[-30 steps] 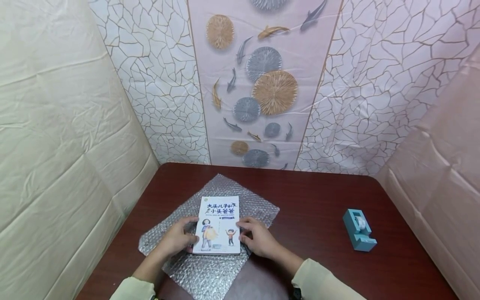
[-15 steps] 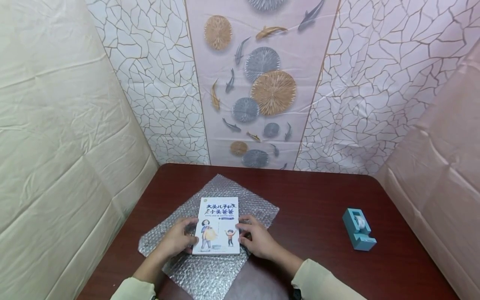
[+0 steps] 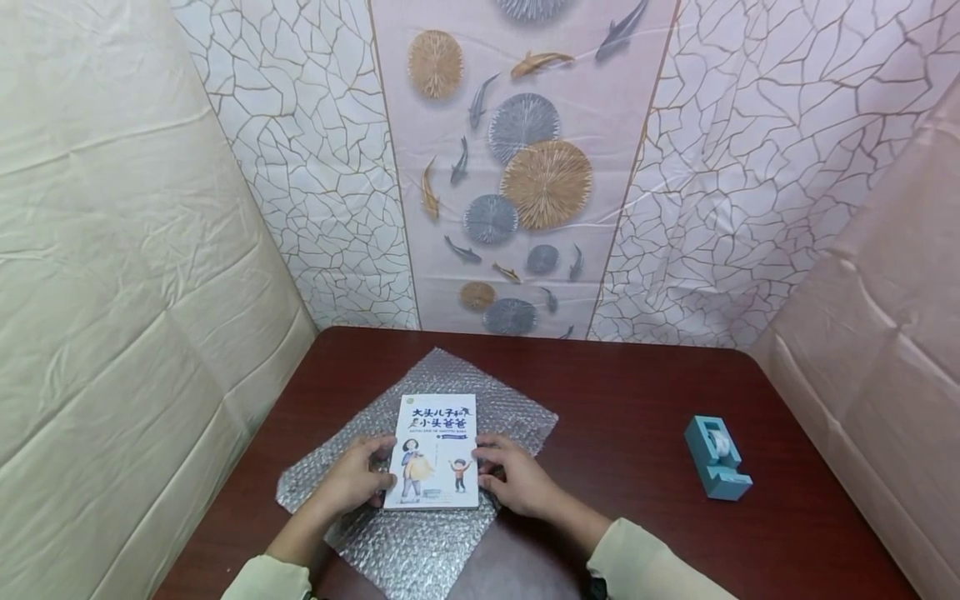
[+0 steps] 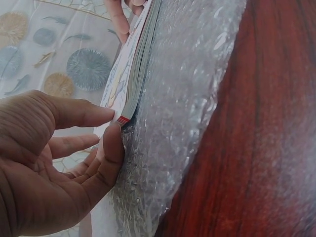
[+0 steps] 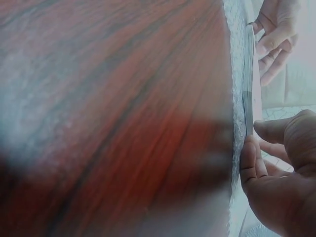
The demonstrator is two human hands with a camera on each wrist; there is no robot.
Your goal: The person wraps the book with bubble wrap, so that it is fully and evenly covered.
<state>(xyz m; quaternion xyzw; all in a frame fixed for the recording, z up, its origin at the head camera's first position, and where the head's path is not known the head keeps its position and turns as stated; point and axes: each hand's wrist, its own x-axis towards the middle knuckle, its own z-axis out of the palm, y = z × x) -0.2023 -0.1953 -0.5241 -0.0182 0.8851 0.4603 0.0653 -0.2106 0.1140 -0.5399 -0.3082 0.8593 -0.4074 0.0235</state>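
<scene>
A white paperback book [image 3: 431, 454] with a cartoon cover lies face up on a sheet of bubble wrap [image 3: 420, 550], which is turned cornerwise to the table. At the book's left edge, my left hand [image 3: 352, 475] pinches it; the left wrist view shows the thumb [image 4: 84, 112] at the cover and a fingertip at the lower spine corner. My right hand [image 3: 517, 475] grips the opposite edge, thumb above and fingers curled against the side, as the right wrist view shows. The fingertips under the book are partly hidden.
A teal tape dispenser [image 3: 717, 458] with a clear roll stands on the right side of the dark red wooden table [image 3: 615, 417]. Padded cream panels [image 3: 135, 333] flank the table, and a patterned cloth [image 3: 517, 167] hangs behind its far edge.
</scene>
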